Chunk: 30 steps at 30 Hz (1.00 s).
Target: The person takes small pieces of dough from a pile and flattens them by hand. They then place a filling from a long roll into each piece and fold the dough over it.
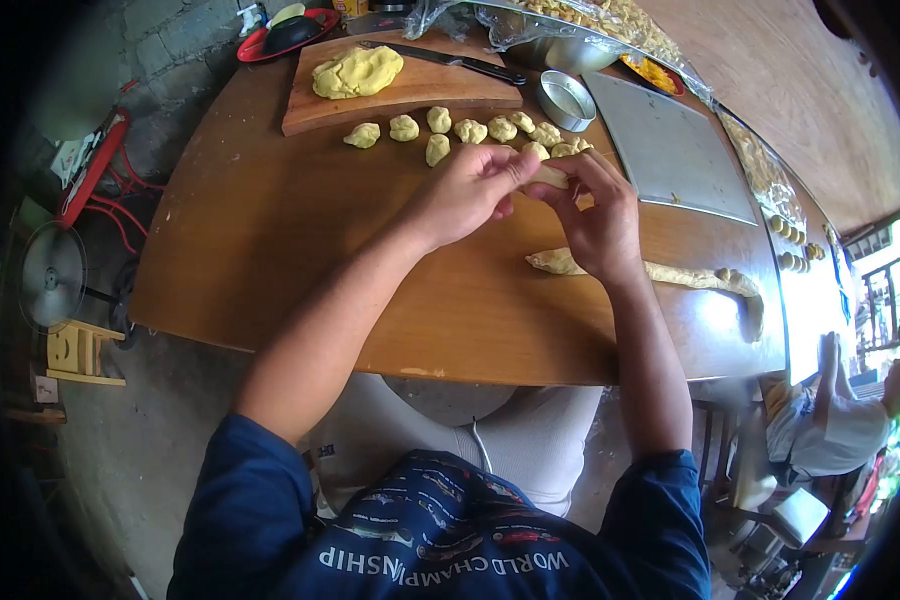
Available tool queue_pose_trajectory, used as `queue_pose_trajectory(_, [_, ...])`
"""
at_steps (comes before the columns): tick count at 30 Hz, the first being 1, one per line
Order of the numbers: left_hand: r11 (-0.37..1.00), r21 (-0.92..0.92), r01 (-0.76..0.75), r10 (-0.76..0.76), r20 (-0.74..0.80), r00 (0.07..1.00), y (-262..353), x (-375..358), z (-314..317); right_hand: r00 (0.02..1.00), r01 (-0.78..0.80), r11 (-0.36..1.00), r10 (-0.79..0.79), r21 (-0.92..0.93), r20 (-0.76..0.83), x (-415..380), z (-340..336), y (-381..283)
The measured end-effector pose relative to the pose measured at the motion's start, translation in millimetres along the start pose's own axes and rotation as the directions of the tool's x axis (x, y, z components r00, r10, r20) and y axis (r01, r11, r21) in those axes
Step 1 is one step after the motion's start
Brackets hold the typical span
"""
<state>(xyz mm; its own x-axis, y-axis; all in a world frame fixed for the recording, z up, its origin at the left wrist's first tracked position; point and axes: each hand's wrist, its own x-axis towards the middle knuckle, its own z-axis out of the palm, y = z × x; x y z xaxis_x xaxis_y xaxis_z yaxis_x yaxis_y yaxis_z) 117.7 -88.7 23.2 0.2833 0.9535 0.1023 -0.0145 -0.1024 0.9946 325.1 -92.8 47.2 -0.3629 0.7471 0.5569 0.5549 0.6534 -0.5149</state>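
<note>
Two words, "WORLD CHAMPIONSHIP", reach my remote screen upside down on the navy shirt [440,525]. I see the left hand [470,188] and right hand [602,208] pinching a dough piece [550,177] between them, above the brown table [300,220], near the dough lumps [470,130]. Beyond the table's left side, a fan [52,278] and grey block wall [185,45] show.

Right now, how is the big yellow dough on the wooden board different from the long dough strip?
Shape: the big yellow dough is one wide lump, but the long dough strip is narrow and bends at one end.
Colour: the big yellow dough is brighter yellow; the long dough strip looks paler.
Place: the big yellow dough sits on the wooden board; the long dough strip lies on the table.
Both look like dough.
</note>
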Motion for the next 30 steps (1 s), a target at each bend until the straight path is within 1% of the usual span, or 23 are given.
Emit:
queue_pose_trajectory(1, [1.000,-0.005,-0.025,0.025,0.013,1.000,2,-2,3,1.000,-0.001,1.000,0.001,0.000,-0.006,0,0,5])
queue_pose_trajectory(3, [0.999,-0.011,-0.047,0.047,0.035,0.998,5,-3,7,0.998,-0.044,0.984,0.053,0.174,-0.044,-4,4,18])
queue_pose_trajectory(4, [0.989,0.013,-0.145,0.143,0.077,0.987,7,-4,7,0.997,-0.048,0.984,0.057,0.173,-0.047,-6,5,21])
queue_pose_trajectory(5, [0.970,0.031,-0.243,0.238,0.120,0.964,8,-4,6,0.986,-0.162,0.917,0.169,0.366,0.013,-8,7,23])
queue_pose_trajectory(6, [0.970,0.031,-0.242,0.237,0.121,0.964,7,-3,5,0.961,-0.270,0.800,0.262,0.535,0.093,-8,7,24])
queue_pose_trajectory(7, [0.956,0.116,-0.270,0.257,0.116,0.959,6,-2,2,0.960,-0.271,0.800,0.262,0.536,0.094,-8,7,25])
queue_pose_trajectory(8, [0.934,0.202,-0.294,0.277,0.110,0.955,5,0,-3,0.963,-0.263,0.765,0.244,0.587,0.114,-7,6,26])
queue_pose_trajectory(9, [0.935,0.204,-0.290,0.274,0.101,0.956,6,2,-12,0.965,-0.257,0.726,0.222,0.638,0.136,-5,7,25])
queue_pose_trajectory(10, [0.894,0.351,-0.278,0.288,0.023,0.957,9,5,-26,0.957,-0.272,0.706,0.267,0.654,0.110,-2,8,17])
queue_pose_trajectory(11, [0.836,0.491,-0.245,0.309,-0.052,0.949,12,8,-42,0.959,-0.271,0.700,0.259,0.661,0.118,-1,10,19])
queue_pose_trajectory(13, [0.802,0.569,-0.182,0.372,-0.238,0.897,-8,15,-84,0.963,-0.266,0.820,0.249,0.506,0.103,-4,5,28])
queue_pose_trajectory(14, [0.877,0.480,0.034,0.150,-0.339,0.929,-11,10,-117,0.966,-0.257,0.843,0.233,0.472,0.111,-5,3,30])
queue_pose_trajectory(15, [0.915,0.399,0.053,0.077,-0.302,0.950,-8,4,-123,0.967,-0.254,0.840,0.228,0.479,0.112,-5,2,29])
queue_pose_trajectory(17, [0.898,0.433,0.084,0.018,-0.227,0.974,-6,-1,-124,0.970,-0.238,0.896,0.203,0.375,0.129,-4,1,23])
queue_pose_trajectory(18, [0.896,0.435,0.088,0.016,-0.230,0.973,-10,0,-129,0.970,-0.238,0.894,0.202,0.380,0.132,-5,1,23])
queue_pose_trajectory(20, [0.870,0.469,0.151,-0.107,-0.120,0.987,-15,5,-138,0.966,-0.238,0.911,0.188,0.336,0.177,-5,0,23])
queue_pose_trajectory(21, [0.870,0.469,0.152,-0.106,-0.122,0.987,-12,3,-137,0.966,-0.237,0.911,0.186,0.337,0.177,-5,-3,23])
queue_pose_trajectory(23, [0.790,0.579,0.201,-0.173,-0.104,0.979,-5,0,-137,0.922,-0.254,0.956,0.193,0.149,0.336,-5,-14,21])
queue_pose_trajectory(24, [0.790,0.580,0.199,-0.172,-0.102,0.980,-3,-1,-136,0.922,-0.254,0.956,0.194,0.148,0.334,-7,-22,23])
queue_pose_trajectory(26, [0.763,0.585,0.274,-0.205,-0.184,0.961,-2,-6,-136,0.834,-0.102,0.982,-0.001,0.157,0.551,-13,-41,28])
queue_pose_trajectory(27, [0.765,0.582,0.276,-0.205,-0.187,0.961,-1,-10,-136,0.832,-0.100,0.983,-0.003,0.156,0.554,-15,-44,33])
queue_pose_trajectory(29, [0.666,0.695,0.272,-0.137,-0.244,0.960,2,-14,-133,0.765,-0.080,0.988,-0.025,0.134,0.644,-21,-48,42])
queue_pose_trajectory(30, [0.667,0.694,0.270,-0.138,-0.241,0.961,4,-15,-131,0.765,-0.082,0.988,-0.022,0.131,0.644,-20,-49,42])
